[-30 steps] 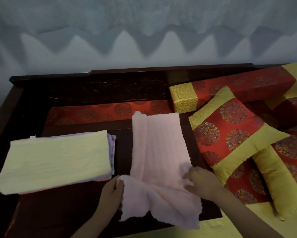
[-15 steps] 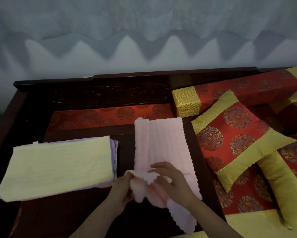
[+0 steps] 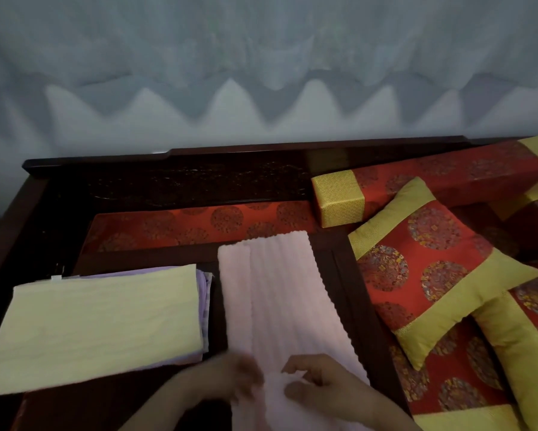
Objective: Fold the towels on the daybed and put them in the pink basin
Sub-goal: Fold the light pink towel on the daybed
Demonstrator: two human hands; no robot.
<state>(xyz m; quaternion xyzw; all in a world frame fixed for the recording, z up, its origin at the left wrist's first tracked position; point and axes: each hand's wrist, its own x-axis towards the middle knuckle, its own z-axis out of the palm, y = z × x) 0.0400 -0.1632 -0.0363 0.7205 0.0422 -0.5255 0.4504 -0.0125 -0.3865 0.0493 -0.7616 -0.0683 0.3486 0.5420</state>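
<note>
Both hands, left hand (image 3: 230, 381) and right hand (image 3: 320, 384), pinched the pink towel (image 3: 280, 300) at its near end, lower than before; no readable writing.

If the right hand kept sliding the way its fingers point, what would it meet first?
The right hand has its fingers pointing left across the pink towel, so it would likely meet the left hand first; depth is unclear.

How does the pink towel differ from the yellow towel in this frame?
The pink towel lies as a long strip running away from the person; the yellow towel is a broad rectangle lying crosswise. Both hands, left hand and right hand, are on the pink towel's near end; the yellow towel is untouched. The yellow towel rests on a purple towel; the pink towel lies directly on the dark wood. Both lie flat.
</note>
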